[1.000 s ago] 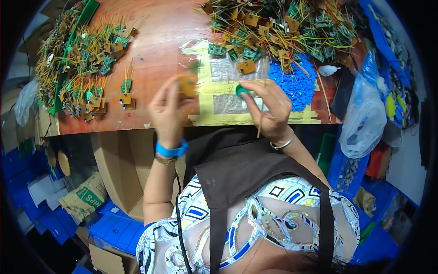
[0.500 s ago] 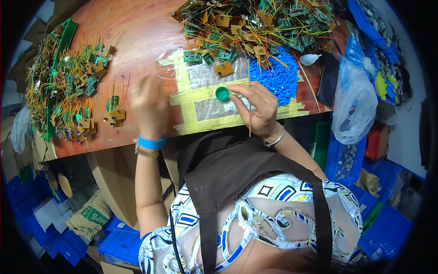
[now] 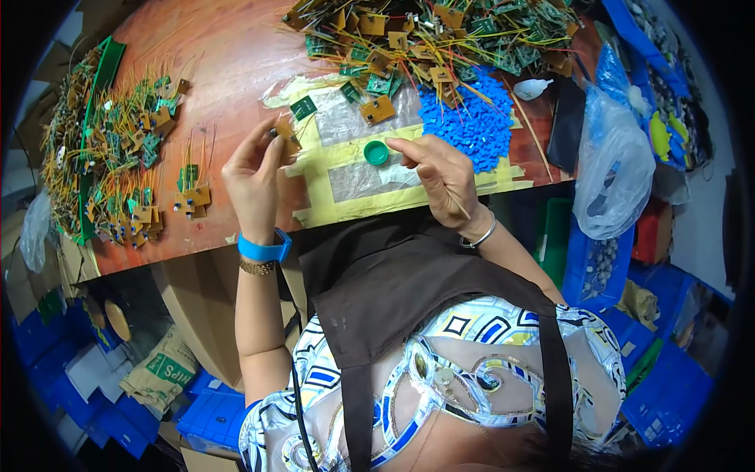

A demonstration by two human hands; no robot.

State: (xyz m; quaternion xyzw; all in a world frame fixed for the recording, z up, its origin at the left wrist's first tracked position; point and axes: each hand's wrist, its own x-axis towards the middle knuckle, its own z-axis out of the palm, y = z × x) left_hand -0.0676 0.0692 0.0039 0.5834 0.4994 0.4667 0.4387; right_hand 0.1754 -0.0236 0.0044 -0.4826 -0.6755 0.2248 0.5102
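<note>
My left hand (image 3: 253, 179) is raised over the wooden table (image 3: 228, 71) and pinches a small tan circuit board (image 3: 287, 135) between thumb and fingers. My right hand (image 3: 442, 171) grips a thin wooden stick (image 3: 458, 204), its fingertips right next to a small green cap (image 3: 376, 153). The cap sits on a clear plastic sheet (image 3: 354, 179) fixed down with yellow tape. A heap of small blue parts (image 3: 472, 122) lies just beyond my right hand.
A big tangle of green and tan boards with yellow wires (image 3: 425, 35) fills the far table. More wired boards (image 3: 110, 149) lie at the left, with a small group (image 3: 193, 198) nearer. A clear plastic bag (image 3: 621, 165) hangs at right. Blue crates (image 3: 204, 413) stand below.
My left hand has come up from the table at the left and now holds the tan board in front of me. My right hand has stayed by the green cap with the stick.
</note>
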